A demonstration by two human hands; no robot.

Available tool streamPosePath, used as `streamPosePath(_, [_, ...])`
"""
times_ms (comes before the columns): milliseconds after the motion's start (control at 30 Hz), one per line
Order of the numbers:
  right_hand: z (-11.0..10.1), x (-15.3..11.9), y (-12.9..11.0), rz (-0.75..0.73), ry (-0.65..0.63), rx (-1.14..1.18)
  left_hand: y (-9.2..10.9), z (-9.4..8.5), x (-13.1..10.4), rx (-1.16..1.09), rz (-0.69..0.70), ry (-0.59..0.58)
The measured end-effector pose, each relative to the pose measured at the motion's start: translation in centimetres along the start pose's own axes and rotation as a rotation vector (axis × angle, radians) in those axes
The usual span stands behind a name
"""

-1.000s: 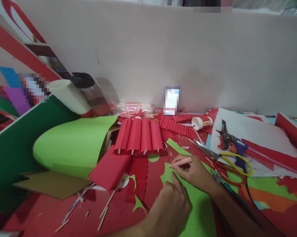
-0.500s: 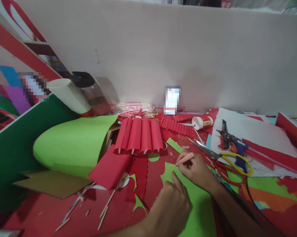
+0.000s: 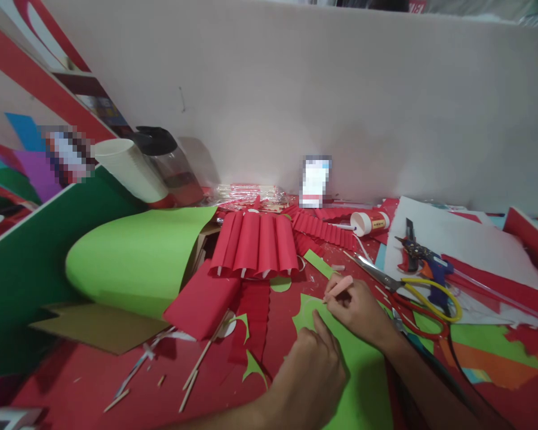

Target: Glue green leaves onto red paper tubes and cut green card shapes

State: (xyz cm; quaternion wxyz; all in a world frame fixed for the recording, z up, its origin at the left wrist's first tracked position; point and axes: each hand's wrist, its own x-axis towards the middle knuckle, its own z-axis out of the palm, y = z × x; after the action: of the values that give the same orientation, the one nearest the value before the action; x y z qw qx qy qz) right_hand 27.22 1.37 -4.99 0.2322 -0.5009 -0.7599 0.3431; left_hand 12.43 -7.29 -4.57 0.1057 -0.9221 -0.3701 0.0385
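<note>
A sheet of light green paper (image 3: 362, 376) lies on the red tabletop, its far left edge cut in curves. My right hand (image 3: 358, 310) is closed around a short pink pen (image 3: 341, 286), whose lower end is at the sheet's top edge. Faint curved lines show on the paper near there. My left hand (image 3: 313, 370) rests on the sheet's left side, index finger stretched out and the other fingers partly bent, holding nothing. Just beyond the hands lies a small green paper strip (image 3: 317, 263).
Scissors (image 3: 398, 283) and a blue glue gun (image 3: 430, 266) lie to the right. A pleated red paper piece (image 3: 255, 245) sits at centre. A rolled green sheet (image 3: 134, 257), a cup (image 3: 129, 170) and a bottle (image 3: 170, 164) stand left. A lit phone (image 3: 314, 182) leans on the partition.
The whole view has shifted slightly. The pink pen has moved a little right along the paper's top edge, with my right hand. My left hand stays on the sheet.
</note>
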Motion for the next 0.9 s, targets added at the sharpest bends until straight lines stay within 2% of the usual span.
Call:
streamPosePath(133, [0.16, -0.05, -0.34, -0.002, -0.016, 0.087, 0.00, -0.24, 0.03, -0.010, -0.010, -0.011])
streamPosePath(300, [0.40, -0.16, -0.86, 0.014, -0.120, 0.188, 0.09, -0.46, -0.05, -0.015, -0.018, -0.001])
streamPosePath(900, [0.35, -0.18, -0.86, -0.004, -0.124, 0.224, 0.20, -0.20, -0.05, -0.013, -0.013, -0.015])
